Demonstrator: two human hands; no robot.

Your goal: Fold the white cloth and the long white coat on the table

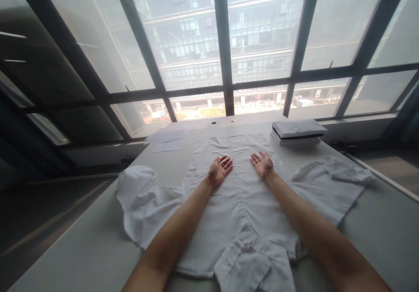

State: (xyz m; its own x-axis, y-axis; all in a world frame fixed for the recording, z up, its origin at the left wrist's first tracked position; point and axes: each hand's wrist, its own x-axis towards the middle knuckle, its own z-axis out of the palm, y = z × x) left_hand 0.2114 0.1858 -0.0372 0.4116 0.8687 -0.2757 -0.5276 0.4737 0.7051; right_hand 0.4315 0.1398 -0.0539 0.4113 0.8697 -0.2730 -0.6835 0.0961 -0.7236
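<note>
A white button-front shirt [225,213] lies spread on the table, its button line running away from me down the middle. One crumpled sleeve [140,200] reaches out to the left, and the other sleeve [330,183] lies folded to the right. Bunched white cloth [252,261] hides part of the shirt at the near side. Over the far half, my left hand [221,171] is held palm up, fingers spread and holding nothing. My right hand [262,165] mirrors it across the button line, also palm up and open. Whether either hand touches the cloth I cannot tell.
At the back right of the white table [81,244] is a stack of folded white cloths [296,132] with a dark layer in it. Several white sheets [166,139] lie at the back left. Large windows [190,34] rise beyond the far edge.
</note>
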